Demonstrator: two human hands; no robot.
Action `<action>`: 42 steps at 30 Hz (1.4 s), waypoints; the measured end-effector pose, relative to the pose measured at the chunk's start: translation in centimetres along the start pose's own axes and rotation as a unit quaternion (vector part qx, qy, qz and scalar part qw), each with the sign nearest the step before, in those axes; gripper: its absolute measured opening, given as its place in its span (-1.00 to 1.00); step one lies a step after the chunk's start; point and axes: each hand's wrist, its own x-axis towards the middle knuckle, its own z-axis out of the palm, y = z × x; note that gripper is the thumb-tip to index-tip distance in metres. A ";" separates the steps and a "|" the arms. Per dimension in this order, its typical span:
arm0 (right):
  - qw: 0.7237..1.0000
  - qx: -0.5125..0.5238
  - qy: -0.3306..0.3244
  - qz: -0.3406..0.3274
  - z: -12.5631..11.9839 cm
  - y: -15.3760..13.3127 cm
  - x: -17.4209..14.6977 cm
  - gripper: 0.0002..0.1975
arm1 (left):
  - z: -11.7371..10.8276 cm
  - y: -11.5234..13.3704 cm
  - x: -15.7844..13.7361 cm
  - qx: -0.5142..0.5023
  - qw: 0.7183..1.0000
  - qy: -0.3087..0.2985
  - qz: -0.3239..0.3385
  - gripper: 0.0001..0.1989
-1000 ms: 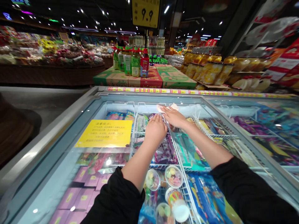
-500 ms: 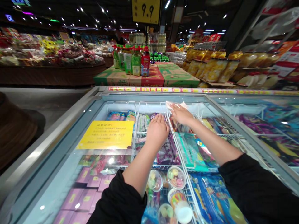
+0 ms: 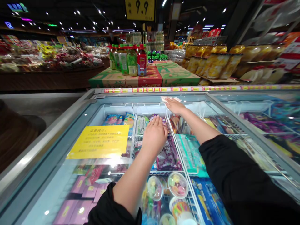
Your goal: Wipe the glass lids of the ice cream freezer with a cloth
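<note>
My right hand point(image 3: 174, 105) reaches to the far edge of the freezer's glass lid point(image 3: 93, 107), with a thin white cloth point(image 3: 165, 98) under its fingers, pressed to the glass. Whether it is cloth or paper is hard to tell. My left hand point(image 3: 155, 132) lies flat on the glass nearer the middle, fingers stretched out and a ring on one of them. Beneath the lid, purple ice-cream packets point(image 3: 169, 154) lie below the left hand. Turquoise packets point(image 3: 191, 151) show below the right forearm. A yellow notice point(image 3: 99, 140) is on the lid, left of my left hand.
Clear-lidded cups point(image 3: 178, 185) and pink boxes point(image 3: 67, 212) sit inside the freezer. Past its far rim with price labels point(image 3: 154, 89) stand bottles point(image 3: 132, 61) on cartons point(image 3: 179, 73). Jars point(image 3: 214, 65) are stacked to the right. A metal frame point(image 3: 236, 125) divides the lids.
My right hand has slid the cloth farther out, close to the lid's far edge. My left hand stays flat on the glass. The view has shifted slightly.
</note>
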 end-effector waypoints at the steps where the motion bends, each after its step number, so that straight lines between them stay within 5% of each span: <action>1: 1.000 0.000 0.004 -0.004 0.1 0.4 -0.8 -0.33 | 0.0 0.0 0.0 0.005 1.000 -0.002 0.000 -0.44; 7: 0.996 0.005 0.001 -0.086 0.5 -1.3 -5.3 -0.35 | -0.3 0.3 -0.2 0.000 1.000 -0.008 0.000 -0.42; 14: 0.996 0.023 -0.018 -0.084 0.1 -4.1 -0.9 -0.36 | -0.3 -0.1 -0.2 -0.014 1.000 -0.024 0.000 -0.41; 25: 1.000 -0.001 -0.008 0.029 -0.1 1.8 -2.7 -0.30 | -0.6 0.0 0.0 -0.023 0.999 -0.047 -0.010 -0.40; 30: 0.999 0.012 -0.006 -0.049 0.9 -0.8 -3.0 -0.33 | -0.6 0.1 0.0 -0.019 0.999 -0.040 -0.014 -0.41; 34: 0.995 0.025 -0.021 -0.094 0.8 -3.0 -0.1 -0.35 | -0.6 0.1 0.0 -0.012 0.999 -0.047 -0.016 -0.40; 38: 0.998 0.022 -0.017 -0.064 0.2 -1.9 3.3 -0.35 | -0.6 0.0 0.1 -0.020 0.999 -0.034 -0.013 -0.40; 42: 1.000 -0.006 -0.014 -0.006 -0.3 0.1 3.0 -0.33 | -0.5 -0.1 0.1 -0.016 0.999 -0.033 -0.010 -0.40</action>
